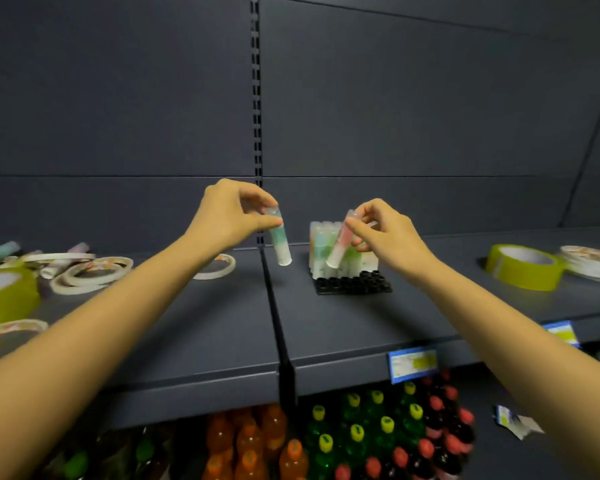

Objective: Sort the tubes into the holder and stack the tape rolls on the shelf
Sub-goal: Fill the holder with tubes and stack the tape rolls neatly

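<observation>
With bare shelf [326,327] toward its front edge, pinching green tube [279,242] in left hand [229,216], pink tube [340,242] in right hand [388,237] over holder [354,284].

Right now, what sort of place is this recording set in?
Most likely a shop aisle: a dark metal shelf on a slotted upright, a price label on its front edge, and rows of drink bottles stocked below.

Both arms reach forward, left hand [227,216] and right hand [388,233] raised, fingertips pinched.
</observation>
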